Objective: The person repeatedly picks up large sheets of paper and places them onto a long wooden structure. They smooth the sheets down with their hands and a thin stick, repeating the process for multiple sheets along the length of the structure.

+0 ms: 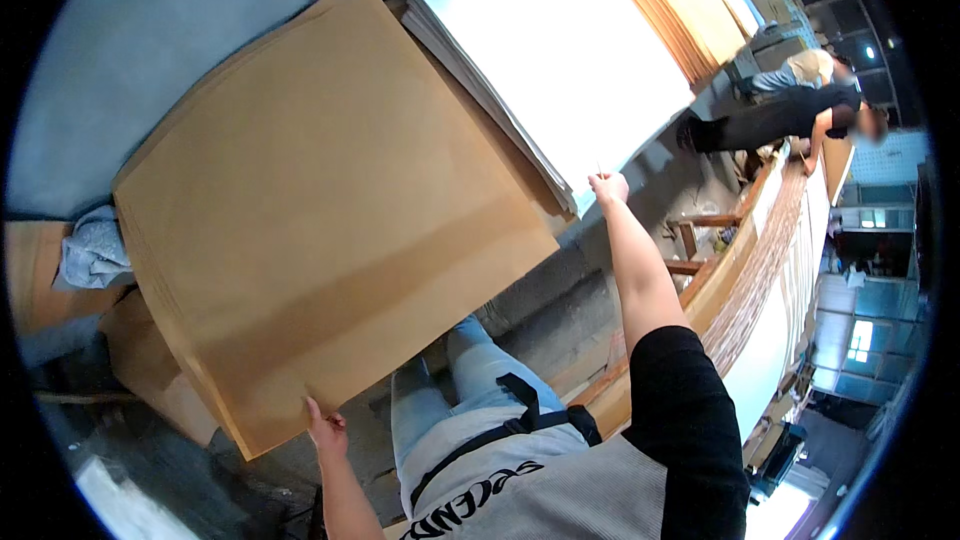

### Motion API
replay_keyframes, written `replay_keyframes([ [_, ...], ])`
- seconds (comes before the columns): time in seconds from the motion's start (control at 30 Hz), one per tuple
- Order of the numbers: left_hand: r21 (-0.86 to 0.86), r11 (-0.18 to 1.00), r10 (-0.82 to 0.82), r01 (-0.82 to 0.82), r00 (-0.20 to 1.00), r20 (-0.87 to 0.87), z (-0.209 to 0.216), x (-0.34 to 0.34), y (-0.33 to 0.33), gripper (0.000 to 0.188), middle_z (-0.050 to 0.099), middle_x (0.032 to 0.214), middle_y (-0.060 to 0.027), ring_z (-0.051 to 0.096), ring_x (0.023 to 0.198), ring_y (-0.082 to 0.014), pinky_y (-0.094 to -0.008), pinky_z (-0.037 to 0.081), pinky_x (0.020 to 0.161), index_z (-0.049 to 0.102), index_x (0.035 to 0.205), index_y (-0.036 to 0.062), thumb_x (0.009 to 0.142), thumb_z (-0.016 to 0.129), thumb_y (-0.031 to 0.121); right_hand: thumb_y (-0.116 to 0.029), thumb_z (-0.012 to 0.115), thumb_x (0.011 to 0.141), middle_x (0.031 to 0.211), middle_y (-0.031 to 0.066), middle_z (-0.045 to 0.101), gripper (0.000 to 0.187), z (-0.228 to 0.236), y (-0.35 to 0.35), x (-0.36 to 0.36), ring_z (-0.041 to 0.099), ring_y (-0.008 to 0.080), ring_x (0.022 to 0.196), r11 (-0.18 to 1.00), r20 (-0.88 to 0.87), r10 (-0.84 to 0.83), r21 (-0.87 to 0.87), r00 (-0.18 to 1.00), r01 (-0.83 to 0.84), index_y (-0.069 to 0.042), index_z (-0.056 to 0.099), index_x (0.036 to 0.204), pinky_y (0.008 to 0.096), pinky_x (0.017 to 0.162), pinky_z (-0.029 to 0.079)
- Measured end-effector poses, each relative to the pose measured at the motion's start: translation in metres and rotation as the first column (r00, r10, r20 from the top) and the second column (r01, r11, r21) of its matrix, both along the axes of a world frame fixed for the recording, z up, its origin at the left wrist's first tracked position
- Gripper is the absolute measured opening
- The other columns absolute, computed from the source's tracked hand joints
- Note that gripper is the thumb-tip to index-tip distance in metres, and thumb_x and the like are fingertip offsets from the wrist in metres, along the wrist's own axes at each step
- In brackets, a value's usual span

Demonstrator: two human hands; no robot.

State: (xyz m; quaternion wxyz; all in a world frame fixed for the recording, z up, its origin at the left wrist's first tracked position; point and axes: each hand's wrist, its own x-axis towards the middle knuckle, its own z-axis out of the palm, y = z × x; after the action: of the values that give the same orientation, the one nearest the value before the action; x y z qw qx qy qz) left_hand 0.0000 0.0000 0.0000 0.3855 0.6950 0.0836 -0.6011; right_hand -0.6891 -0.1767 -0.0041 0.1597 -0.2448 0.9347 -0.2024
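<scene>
A stack of large brown paper-like sheets [340,180] lies in front of me, its near edge running slantwise. My left hand [327,427] is closed on that edge near its lower left corner, thumb on top and fingers curled. Beyond the brown stack, to the right, lies a stack of large white sheets [550,50]. With my right arm stretched out, my right hand [609,188] pinches at the near edge of the white sheets, close to their corner. How many sheets either hand holds cannot be made out.
Another brown sheet stack [690,10] stands farther back. A grey cloth [95,248] lies at the left by the wall. To my right runs a long wooden-edged workbench [740,290] with layered strips. A person in black [780,120] bends over its far end, another person behind.
</scene>
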Motion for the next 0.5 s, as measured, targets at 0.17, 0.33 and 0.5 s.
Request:
replay_keyframes([
  [0.17, 0.052, 0.998, 0.032, -0.039, 0.992, 0.125, 0.042, 0.005, -0.017, 0.039, 0.049, 0.063, 0.0001, 0.042, 0.044, -0.0097, -0.0219, 0.034, 0.039, 0.051, 0.097, 0.0111, 0.077, 0.058, 0.044, -0.027, 0.069, 0.066, 0.081, 0.0055, 0.064, 0.018, 0.007, 0.015, 0.062, 0.061, 0.0195, 0.077, 0.983, 0.026, -0.058, 0.177, 0.998, 0.053, -0.014, 0.067, 0.079, 0.0311, 0.07, 0.047],
  [0.33, 0.118, 0.993, 0.01, -0.023, 0.994, 0.106, 0.007, 0.009, -0.003, 0.039, 0.048, 0.064, 0.0002, 0.041, 0.044, -0.0092, -0.0209, 0.032, 0.039, 0.052, 0.096, 0.0111, 0.076, 0.06, 0.043, -0.025, 0.07, 0.067, 0.083, 0.0033, 0.064, 0.015, 0.016, 0.022, 0.045, 0.061, 0.0178, 0.079, 0.973, 0.034, -0.082, 0.218, 0.996, 0.072, -0.016, 0.068, 0.079, 0.0304, 0.071, 0.046],
  [0.5, 0.198, 0.979, 0.011, -0.036, 0.992, 0.125, -0.013, 0.03, 0.007, 0.039, 0.049, 0.064, 0.0009, 0.041, 0.045, -0.0093, -0.0205, 0.031, 0.039, 0.052, 0.096, 0.0122, 0.076, 0.06, 0.044, -0.025, 0.07, 0.067, 0.081, 0.0058, 0.065, 0.021, -0.013, 0.019, 0.025, 0.06, 0.017, 0.076, 0.971, 0.095, 0.044, 0.229, 0.994, -0.065, -0.011, 0.068, 0.083, 0.029, 0.07, 0.045],
])
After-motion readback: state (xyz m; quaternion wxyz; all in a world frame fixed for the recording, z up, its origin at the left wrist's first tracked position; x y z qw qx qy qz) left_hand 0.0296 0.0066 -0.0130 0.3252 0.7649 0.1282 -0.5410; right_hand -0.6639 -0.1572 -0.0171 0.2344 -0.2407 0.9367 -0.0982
